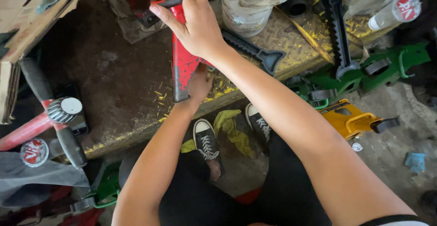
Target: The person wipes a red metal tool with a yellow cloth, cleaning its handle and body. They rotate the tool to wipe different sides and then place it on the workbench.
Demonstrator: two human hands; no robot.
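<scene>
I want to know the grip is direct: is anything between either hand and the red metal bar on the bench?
Nothing visible. The right hand wraps a black handle lying against the red bar. The left hand touches the bar's lower end directly, partly hidden behind it.

- the left hand (199, 85) sits mostly behind the red metal part (182, 62), so its fingers and grip cannot be told.
- the red metal part runs off the top edge.
- the right hand (193, 21) covers most of the thin black tool (170, 1).
- the white bucket (248, 12) is cut off at the top.
</scene>
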